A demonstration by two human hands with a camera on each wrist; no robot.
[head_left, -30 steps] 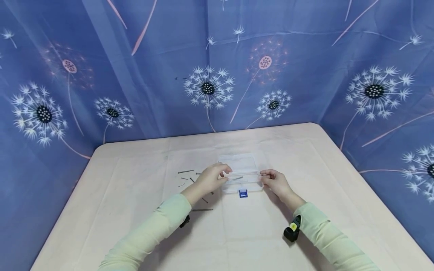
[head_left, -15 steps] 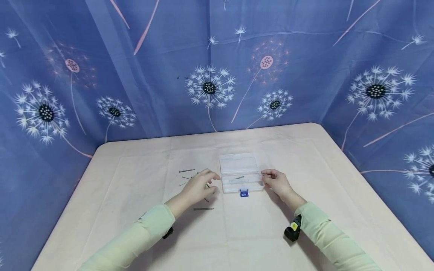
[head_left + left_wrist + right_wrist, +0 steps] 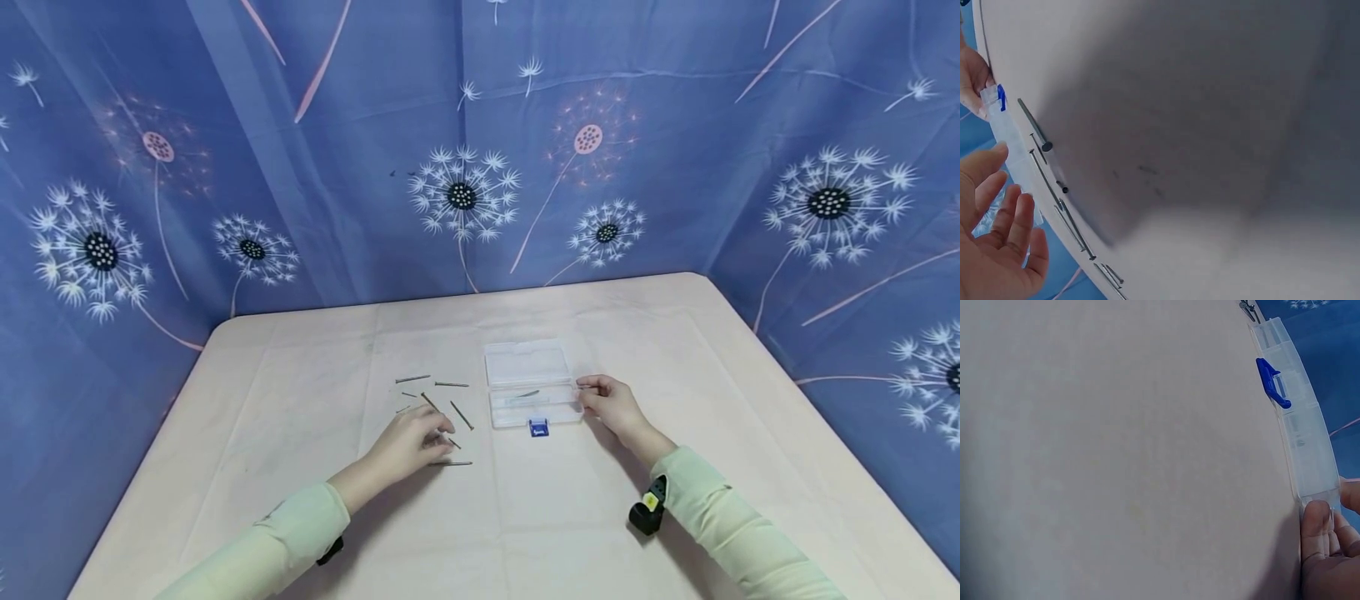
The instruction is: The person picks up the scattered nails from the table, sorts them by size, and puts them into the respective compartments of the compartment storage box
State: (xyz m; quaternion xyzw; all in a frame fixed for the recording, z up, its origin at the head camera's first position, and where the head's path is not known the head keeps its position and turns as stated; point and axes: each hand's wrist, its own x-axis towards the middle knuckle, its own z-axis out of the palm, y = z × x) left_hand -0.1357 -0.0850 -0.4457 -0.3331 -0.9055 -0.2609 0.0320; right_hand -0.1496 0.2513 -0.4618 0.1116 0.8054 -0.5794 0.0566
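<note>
A clear plastic box (image 3: pixel 514 418) lies with its lid (image 3: pixel 527 363) swung back and its blue latch (image 3: pixel 538 427) toward me. A thin grey nail-like piece (image 3: pixel 527 393) lies inside it. At the box's right end my right hand (image 3: pixel 617 410) pinches the side wall between thumb and fingers, as the right wrist view (image 3: pixel 1329 550) of that hand shows too. My left hand (image 3: pixel 408 440) hovers over loose metal nails, its fingers loosely bent and nothing between them. Among these are one slanting nail (image 3: pixel 462 415) and a thick nail (image 3: pixel 1035 125) in the left wrist view.
Several more nails, such as a long one (image 3: pixel 452 384) and another (image 3: pixel 412 378), are scattered left of the box on the pale tablecloth (image 3: pixel 570 517). A blue dandelion-print curtain (image 3: pixel 337 208) rises behind the table and along its sides.
My left hand has moved from the box's left edge leftward and toward me, over the nails. The right hand and the box have stayed put.
</note>
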